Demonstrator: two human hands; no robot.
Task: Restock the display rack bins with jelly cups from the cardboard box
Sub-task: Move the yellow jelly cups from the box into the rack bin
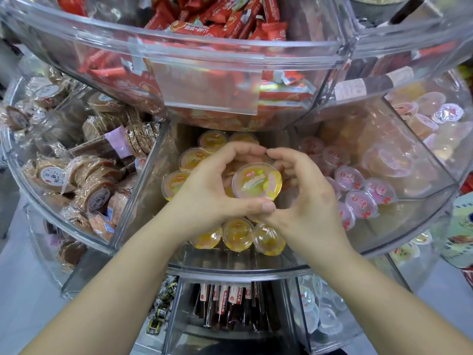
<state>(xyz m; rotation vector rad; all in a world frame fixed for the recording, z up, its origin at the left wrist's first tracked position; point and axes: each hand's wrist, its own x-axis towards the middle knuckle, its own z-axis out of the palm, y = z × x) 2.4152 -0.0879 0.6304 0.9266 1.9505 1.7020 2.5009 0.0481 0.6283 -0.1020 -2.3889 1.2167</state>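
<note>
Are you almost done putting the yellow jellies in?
Partly. Done: yellow cups already lie along the front and back of the middle bin. In hand: the left hand and right hand together cup a bunch of cups, one lid-up cup on top, over that bin. Left: the bin isn't full. The box is out of view, so I can't tell how many remain.

Yellow jelly cups (257, 181) heaped lid-up in middle clear bin (143, 190).

one head view looks steeply down, close over the middle tier of the display rack (143, 190).
</note>
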